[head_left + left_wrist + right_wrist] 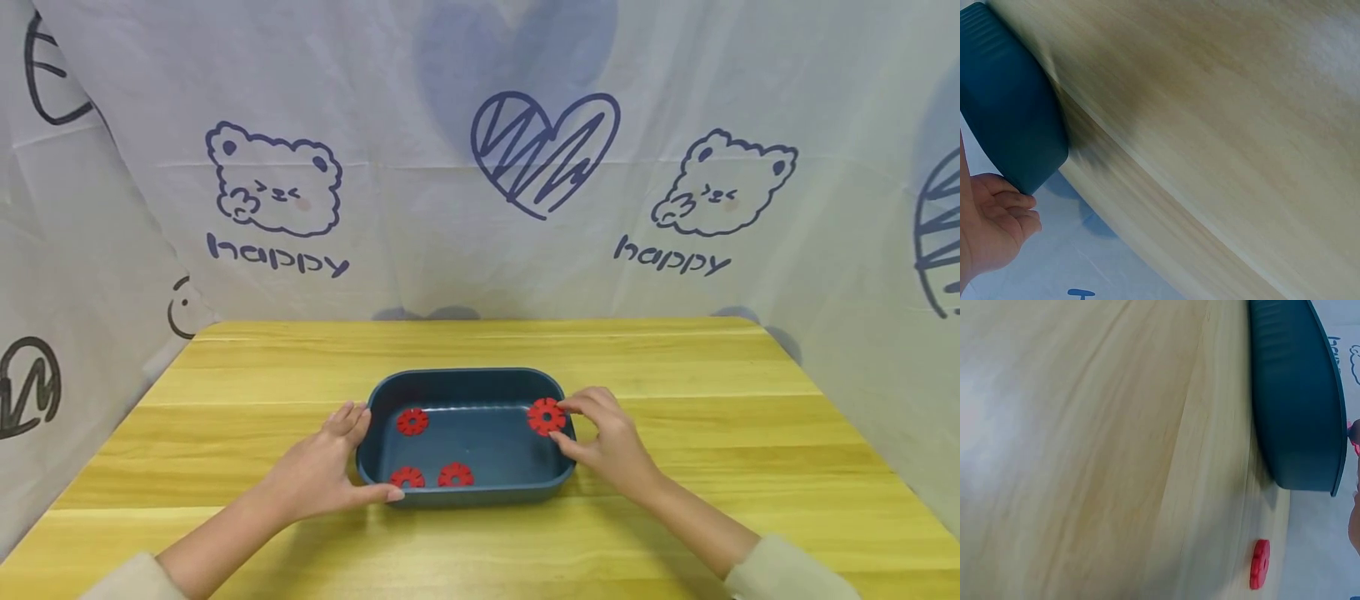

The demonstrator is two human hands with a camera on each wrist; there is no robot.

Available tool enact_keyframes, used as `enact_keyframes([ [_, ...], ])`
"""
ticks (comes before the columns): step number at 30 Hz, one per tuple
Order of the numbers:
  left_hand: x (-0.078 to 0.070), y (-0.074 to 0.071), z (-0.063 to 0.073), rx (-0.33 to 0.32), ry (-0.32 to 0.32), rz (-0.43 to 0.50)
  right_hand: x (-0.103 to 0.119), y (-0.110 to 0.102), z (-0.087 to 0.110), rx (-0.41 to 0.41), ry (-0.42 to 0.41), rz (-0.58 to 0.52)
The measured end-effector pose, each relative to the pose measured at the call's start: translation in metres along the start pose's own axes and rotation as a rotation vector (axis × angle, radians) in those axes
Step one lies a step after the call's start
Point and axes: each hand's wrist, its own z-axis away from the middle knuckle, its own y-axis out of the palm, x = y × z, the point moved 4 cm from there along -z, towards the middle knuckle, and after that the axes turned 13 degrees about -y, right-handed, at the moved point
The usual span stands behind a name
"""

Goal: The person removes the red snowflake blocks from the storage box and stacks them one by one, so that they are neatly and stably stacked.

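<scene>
A dark blue rectangular tub with rounded corners stands on the table. My left hand holds its near left corner, thumb along the front rim and fingers against the left end. At the right end, my right hand pinches a red notched disc, a snowflake-like plastic piece with a centre hole, between thumb and index finger over the tub. Inside lie more red discs: one at the left, and two by the front wall, one near my thumb and another beside it.
In the right wrist view another red disc lies on the wooden table, outside the tub near its end. A white cloth with drawn bears and hearts hangs behind the table and along both sides.
</scene>
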Motion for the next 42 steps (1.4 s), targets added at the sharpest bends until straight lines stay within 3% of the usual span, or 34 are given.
enact_keyframes([
  [14, 0.001, 0.003, -0.001, 0.002, -0.007, -0.002, -0.010, -0.027, 0.020, -0.046, 0.009, 0.052],
  [28, 0.001, 0.002, -0.001, 0.006, -0.009, 0.004, -0.027, -0.042, 0.048, -0.005, 0.101, 0.099],
  [34, 0.002, 0.002, -0.002, 0.001, -0.012, 0.007, -0.034, -0.039, 0.059, 0.020, 0.190, 0.116],
  [42, 0.004, 0.002, -0.001, 0.002, -0.012, 0.009, -0.040, -0.031, 0.073, 0.075, 0.400, 0.089],
])
